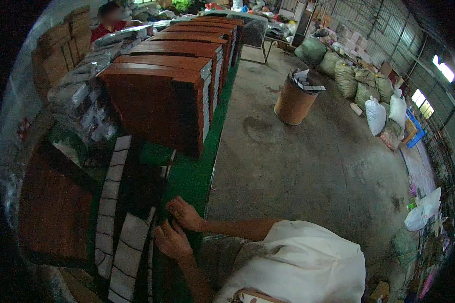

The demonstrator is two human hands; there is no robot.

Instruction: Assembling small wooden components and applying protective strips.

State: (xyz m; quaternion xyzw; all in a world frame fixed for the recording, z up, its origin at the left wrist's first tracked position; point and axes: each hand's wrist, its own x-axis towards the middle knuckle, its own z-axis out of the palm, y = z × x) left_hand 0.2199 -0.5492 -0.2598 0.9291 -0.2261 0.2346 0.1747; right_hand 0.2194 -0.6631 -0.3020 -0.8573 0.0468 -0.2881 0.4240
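A wide warehouse floor (308,166) of stained grey concrete fills the right half of the view, with bulging sacks (361,83) piled along the far wall under a corrugated metal side. A long counter (192,177) covered in green felt runs up the left side, and on it stands a row of reddish-brown wooden boxes (164,96), set one behind another and receding toward the back, where a person in a red top (106,28) is at work. Beside the counter, out on the floor, a round brown drum (294,103) holds scraps of card. Dark wooden panels (53,212) lie at the near left end of the counter, and next to them long strips of pale, segmented padding (111,192) rest lengthwise (the lower ones curl toward the counter's edge).

Both hands sit close together at the near edge of the green felt. The left hand (172,241) lies palm down with its fingers (163,233) gently bent and pressed at the edge of a dark panel just beside the padding strips; whether they pinch anything I cannot tell. The right hand (185,213) is just above it, fingers (176,206) curled loosely downward onto the same dark edge, touching it, with no clear grasp visible.
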